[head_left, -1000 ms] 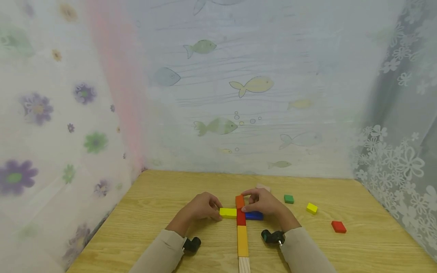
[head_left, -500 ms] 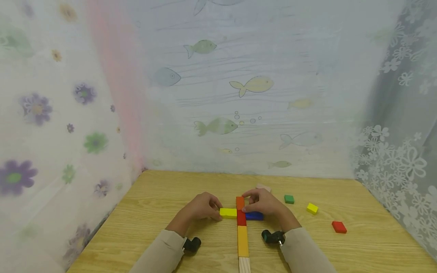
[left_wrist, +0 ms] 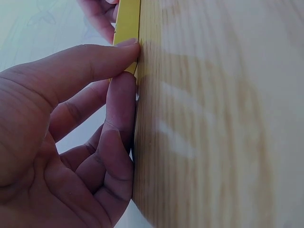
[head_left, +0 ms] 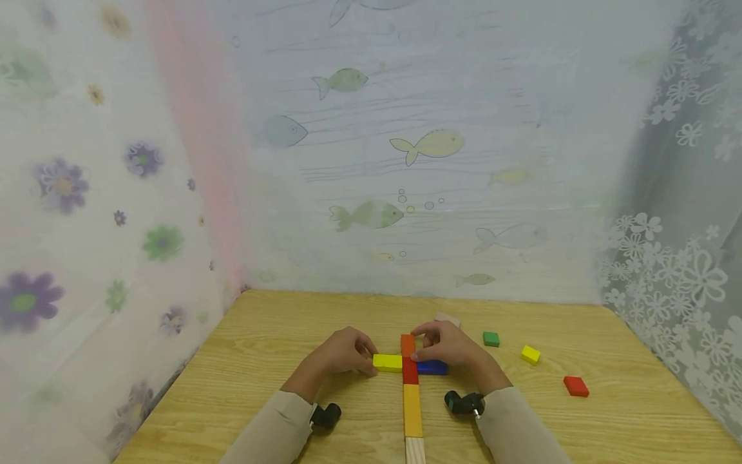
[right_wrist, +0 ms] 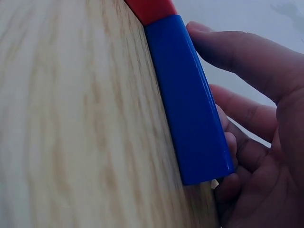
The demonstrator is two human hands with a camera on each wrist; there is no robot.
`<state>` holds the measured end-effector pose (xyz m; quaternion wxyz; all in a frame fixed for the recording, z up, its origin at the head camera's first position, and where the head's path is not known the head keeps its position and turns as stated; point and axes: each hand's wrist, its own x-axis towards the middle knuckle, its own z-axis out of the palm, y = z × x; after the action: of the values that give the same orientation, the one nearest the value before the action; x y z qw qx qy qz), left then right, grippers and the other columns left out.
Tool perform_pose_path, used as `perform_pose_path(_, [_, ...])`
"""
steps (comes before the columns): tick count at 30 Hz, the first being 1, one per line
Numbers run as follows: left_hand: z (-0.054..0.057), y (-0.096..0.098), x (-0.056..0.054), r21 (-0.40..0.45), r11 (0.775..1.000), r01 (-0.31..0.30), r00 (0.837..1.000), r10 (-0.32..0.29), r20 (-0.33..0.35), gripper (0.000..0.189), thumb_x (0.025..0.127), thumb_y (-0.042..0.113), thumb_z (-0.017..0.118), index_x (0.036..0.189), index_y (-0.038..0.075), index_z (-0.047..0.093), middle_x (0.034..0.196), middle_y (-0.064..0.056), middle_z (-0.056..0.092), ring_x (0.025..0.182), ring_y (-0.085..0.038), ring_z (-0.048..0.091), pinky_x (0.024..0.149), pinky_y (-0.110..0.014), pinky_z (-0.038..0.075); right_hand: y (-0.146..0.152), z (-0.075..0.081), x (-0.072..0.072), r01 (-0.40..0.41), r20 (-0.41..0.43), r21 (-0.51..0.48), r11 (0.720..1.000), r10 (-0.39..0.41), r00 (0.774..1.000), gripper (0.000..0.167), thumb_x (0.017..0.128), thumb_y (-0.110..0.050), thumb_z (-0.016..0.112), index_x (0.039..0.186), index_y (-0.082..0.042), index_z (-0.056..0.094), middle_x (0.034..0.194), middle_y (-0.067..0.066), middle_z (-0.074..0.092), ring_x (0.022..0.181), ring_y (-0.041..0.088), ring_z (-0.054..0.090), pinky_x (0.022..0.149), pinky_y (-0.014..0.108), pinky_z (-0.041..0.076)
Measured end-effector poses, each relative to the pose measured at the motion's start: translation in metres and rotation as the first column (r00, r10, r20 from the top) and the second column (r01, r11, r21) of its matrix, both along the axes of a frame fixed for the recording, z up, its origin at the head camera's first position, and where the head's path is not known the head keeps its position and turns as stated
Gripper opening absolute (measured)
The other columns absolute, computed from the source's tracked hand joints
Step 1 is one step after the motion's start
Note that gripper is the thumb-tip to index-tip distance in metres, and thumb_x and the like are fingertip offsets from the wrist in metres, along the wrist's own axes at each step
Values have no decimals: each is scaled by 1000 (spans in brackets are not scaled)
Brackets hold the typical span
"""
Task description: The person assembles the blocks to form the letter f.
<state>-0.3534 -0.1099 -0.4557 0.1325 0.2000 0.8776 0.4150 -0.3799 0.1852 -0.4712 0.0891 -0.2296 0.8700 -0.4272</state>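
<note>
My left hand [head_left: 344,351] pinches the outer end of a yellow block [head_left: 387,363] between thumb and fingertips; the left wrist view shows the thumb [left_wrist: 114,57] on its near side. Lying flat, that block meets a red block [head_left: 409,370] from the left, and a blue block [head_left: 432,367] meets it from the right. An orange block [head_left: 408,345] continues the line beyond the red one. My right hand [head_left: 446,341] reaches over the blue block, index fingertip at the orange block's far end and thumb at its near end. In the right wrist view its other fingers curl behind the blue block [right_wrist: 190,104].
Toward me run an amber block [head_left: 412,410] and a plain wood block [head_left: 415,450]. On the right of the table [head_left: 261,322] lie small green [head_left: 491,339], yellow [head_left: 530,355] and red [head_left: 576,386] blocks. A pale wood piece [head_left: 447,319] sits behind my right hand.
</note>
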Motion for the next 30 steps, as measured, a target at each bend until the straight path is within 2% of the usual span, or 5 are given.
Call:
perform_pose_path(6, [-2, -1, -1, -4, 1000, 2, 1000, -2, -2, 28, 77, 17, 92, 103, 16, 79, 94, -1, 69, 83, -19, 62, 70, -34, 55, 2, 0, 0, -10, -1, 10, 1000, 10, 1000, 54, 90, -31, 82, 135, -4, 66, 94, 3, 65, 83, 18, 57, 74, 28, 50])
perform_pose_path(11, [-2, -1, -2, -2, 1000, 8, 1000, -8, -1, 29, 77, 17, 92, 103, 16, 80, 94, -1, 69, 84, -19, 62, 70, -34, 54, 3, 2, 1, -22, -20, 23, 999, 22, 1000, 47, 94, -25, 76, 134, -3, 67, 95, 3, 65, 86, 20, 56, 74, 28, 49])
perform_pose_path(16, [-1, -1, -1, -4, 1000, 7, 1000, -7, 4, 30, 77, 17, 92, 103, 16, 80, 94, -1, 69, 84, -19, 62, 70, -34, 54, 4, 3, 3, -43, -28, 16, 999, 44, 999, 47, 93, -20, 76, 135, 0, 65, 94, 4, 64, 84, 20, 56, 75, 27, 50])
perform_pose_path(30, [2, -1, 0, -13, 1000, 13, 1000, -13, 0, 29, 76, 18, 93, 102, 17, 80, 94, 0, 70, 85, -18, 61, 72, -33, 54, 5, 5, 5, -47, -21, 8, 999, 47, 999, 51, 90, -20, 80, 135, -1, 65, 95, 6, 64, 85, 20, 57, 77, 27, 51])
